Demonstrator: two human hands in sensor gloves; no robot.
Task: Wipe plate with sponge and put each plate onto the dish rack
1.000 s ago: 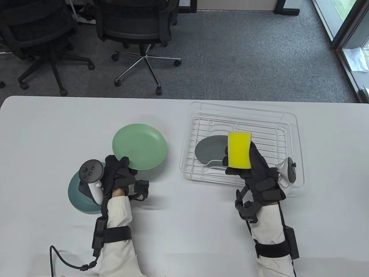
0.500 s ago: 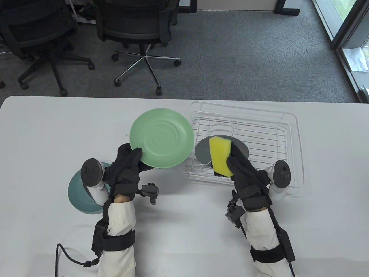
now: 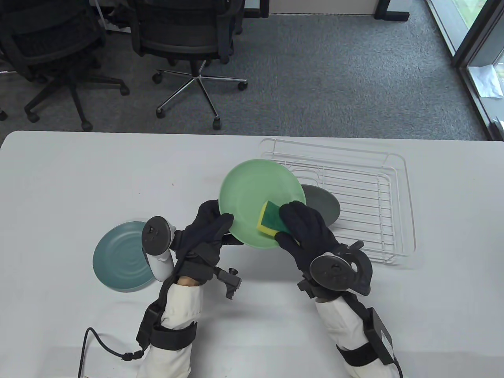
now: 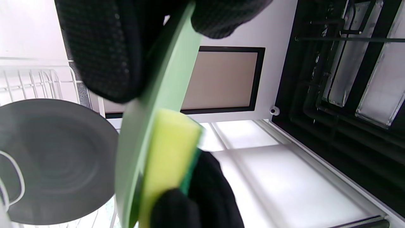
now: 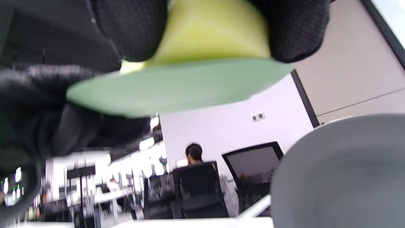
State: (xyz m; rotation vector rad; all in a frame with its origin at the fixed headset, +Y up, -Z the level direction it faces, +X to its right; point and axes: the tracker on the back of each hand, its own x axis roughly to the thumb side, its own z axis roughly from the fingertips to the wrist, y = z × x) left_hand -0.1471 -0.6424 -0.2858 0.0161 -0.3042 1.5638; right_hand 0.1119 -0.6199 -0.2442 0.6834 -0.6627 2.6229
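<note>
My left hand (image 3: 206, 230) pinches the near-left rim of a light green plate (image 3: 252, 197), held above the table between the two hands and tilted. My right hand (image 3: 303, 228) grips a yellow-and-green sponge (image 3: 271, 221) and presses it on the plate's lower right face. The left wrist view shows the green plate (image 4: 155, 104) edge-on with the sponge (image 4: 167, 152) against it. A dark grey plate (image 3: 323, 202) lies in the white wire dish rack (image 3: 378, 189), partly hidden by the green plate. A teal plate (image 3: 118, 256) lies flat on the table at the left.
The dish rack (image 3: 393, 220) fills the table's right side, its right half holding nothing. Office chairs (image 3: 189, 35) stand on the carpet beyond the table's far edge. A black cable (image 3: 98, 346) trails from my left sleeve at the front edge.
My left hand lifted the green plate off the teal one and carried it right toward the rack. My right hand turned over and brought the sponge down and left onto the plate's face.
</note>
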